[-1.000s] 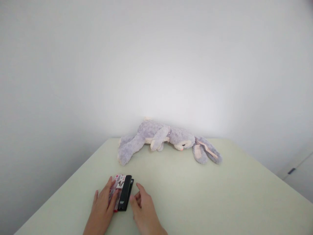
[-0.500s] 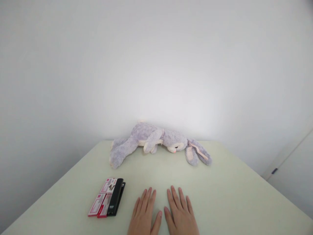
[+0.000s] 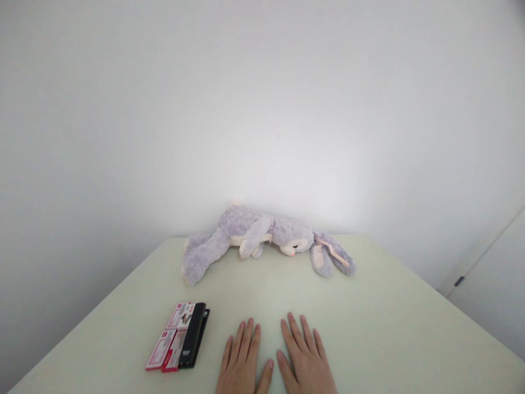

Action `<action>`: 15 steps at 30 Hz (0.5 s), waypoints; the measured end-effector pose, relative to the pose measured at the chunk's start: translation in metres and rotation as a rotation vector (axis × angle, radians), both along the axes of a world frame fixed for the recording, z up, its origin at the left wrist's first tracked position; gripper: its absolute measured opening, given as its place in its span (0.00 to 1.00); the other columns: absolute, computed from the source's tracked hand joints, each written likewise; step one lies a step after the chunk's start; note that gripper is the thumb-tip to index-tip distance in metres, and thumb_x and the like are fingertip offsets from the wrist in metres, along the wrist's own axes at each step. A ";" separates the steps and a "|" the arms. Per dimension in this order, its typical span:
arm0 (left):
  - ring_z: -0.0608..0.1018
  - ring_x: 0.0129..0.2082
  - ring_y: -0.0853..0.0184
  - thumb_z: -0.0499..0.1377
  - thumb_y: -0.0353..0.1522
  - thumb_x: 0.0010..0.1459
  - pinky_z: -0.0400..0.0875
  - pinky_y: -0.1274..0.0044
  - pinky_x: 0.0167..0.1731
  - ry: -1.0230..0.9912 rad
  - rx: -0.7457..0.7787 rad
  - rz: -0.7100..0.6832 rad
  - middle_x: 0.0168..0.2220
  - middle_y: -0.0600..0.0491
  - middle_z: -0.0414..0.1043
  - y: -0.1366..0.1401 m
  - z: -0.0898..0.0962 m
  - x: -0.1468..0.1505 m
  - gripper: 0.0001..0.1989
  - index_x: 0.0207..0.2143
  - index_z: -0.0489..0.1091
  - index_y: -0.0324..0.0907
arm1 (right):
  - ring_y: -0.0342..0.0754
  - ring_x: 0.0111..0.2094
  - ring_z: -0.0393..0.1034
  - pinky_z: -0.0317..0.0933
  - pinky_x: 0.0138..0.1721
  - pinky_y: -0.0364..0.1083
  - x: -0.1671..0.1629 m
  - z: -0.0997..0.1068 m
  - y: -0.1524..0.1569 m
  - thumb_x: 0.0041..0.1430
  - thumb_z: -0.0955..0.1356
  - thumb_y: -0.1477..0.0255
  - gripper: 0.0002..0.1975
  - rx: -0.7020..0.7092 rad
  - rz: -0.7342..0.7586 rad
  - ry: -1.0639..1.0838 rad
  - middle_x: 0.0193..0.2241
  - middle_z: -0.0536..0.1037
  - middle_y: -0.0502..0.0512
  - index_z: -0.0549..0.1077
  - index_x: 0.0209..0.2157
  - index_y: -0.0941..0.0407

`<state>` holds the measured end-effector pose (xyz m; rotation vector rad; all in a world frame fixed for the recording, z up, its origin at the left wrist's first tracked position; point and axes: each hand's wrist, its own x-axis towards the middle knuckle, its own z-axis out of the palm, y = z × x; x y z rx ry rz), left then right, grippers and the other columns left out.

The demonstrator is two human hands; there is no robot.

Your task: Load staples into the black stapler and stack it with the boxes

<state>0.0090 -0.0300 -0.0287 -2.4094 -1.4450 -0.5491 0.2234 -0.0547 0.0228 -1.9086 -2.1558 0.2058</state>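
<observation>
Flat on the pale table [image 3: 369,328], palm down with fingers stretched out, lies my left hand [image 3: 241,361]. My right hand [image 3: 305,358] rests beside it in the same way, the two thumbs close together but apart. Neither hand holds anything. Nearest to my left hand, off to its left, is a black stapler [image 3: 193,336] lying lengthwise. Against the stapler's left side sit several small red-and-white boxes [image 3: 161,349], one with a stapler picture on it. My wrists are cut off by the lower edge of the view.
A lilac plush rabbit [image 3: 246,224] lies on its side along the table's far edge, its long ears pointing right. Behind it rises a plain white wall [image 3: 262,109]. At the right, a white panel shows a small dark fitting [image 3: 459,281].
The whole view has tilted very slightly. Both hands stay flat on the table, and the stapler, boxes and rabbit keep their places.
</observation>
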 end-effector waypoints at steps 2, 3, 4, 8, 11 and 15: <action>0.64 0.68 0.54 0.50 0.48 0.69 0.67 0.61 0.60 0.021 -0.009 0.004 0.71 0.51 0.52 -0.001 0.001 0.000 0.33 0.72 0.48 0.49 | 0.63 0.72 0.39 0.48 0.68 0.69 0.000 -0.002 0.000 0.71 0.55 0.52 0.31 0.017 0.003 0.008 0.71 0.44 0.45 0.50 0.70 0.46; 0.64 0.68 0.54 0.49 0.47 0.69 0.67 0.61 0.61 0.027 -0.016 0.008 0.71 0.51 0.52 -0.001 0.002 0.000 0.33 0.72 0.49 0.48 | 0.63 0.72 0.39 0.48 0.68 0.69 0.000 -0.002 0.000 0.71 0.55 0.52 0.31 0.022 0.004 0.012 0.71 0.44 0.45 0.50 0.70 0.46; 0.64 0.68 0.54 0.49 0.47 0.69 0.67 0.61 0.61 0.028 -0.025 0.011 0.71 0.50 0.52 -0.002 0.003 0.000 0.33 0.71 0.50 0.48 | 0.63 0.72 0.39 0.47 0.68 0.69 0.001 -0.003 0.000 0.71 0.55 0.52 0.31 0.024 0.004 0.016 0.71 0.43 0.45 0.50 0.71 0.46; 0.64 0.69 0.54 0.50 0.47 0.69 0.67 0.61 0.61 0.004 -0.045 0.005 0.71 0.50 0.53 -0.002 0.006 0.001 0.33 0.71 0.50 0.48 | 0.63 0.72 0.39 0.47 0.69 0.69 0.001 -0.001 -0.001 0.71 0.56 0.53 0.30 0.017 0.004 0.034 0.71 0.44 0.44 0.50 0.70 0.44; 0.64 0.68 0.54 0.51 0.47 0.68 0.67 0.61 0.61 -0.028 -0.034 -0.015 0.71 0.50 0.53 -0.002 0.006 0.001 0.33 0.72 0.49 0.49 | 0.63 0.72 0.39 0.47 0.69 0.69 0.002 0.001 -0.001 0.71 0.57 0.54 0.30 0.010 0.005 0.044 0.71 0.45 0.44 0.51 0.70 0.44; 0.65 0.67 0.54 0.52 0.47 0.68 0.68 0.61 0.60 -0.038 -0.006 -0.014 0.71 0.51 0.54 -0.002 0.005 0.000 0.33 0.71 0.51 0.49 | 0.63 0.72 0.41 0.48 0.68 0.69 0.002 0.001 0.000 0.70 0.58 0.54 0.30 0.021 0.004 0.050 0.71 0.47 0.45 0.52 0.70 0.44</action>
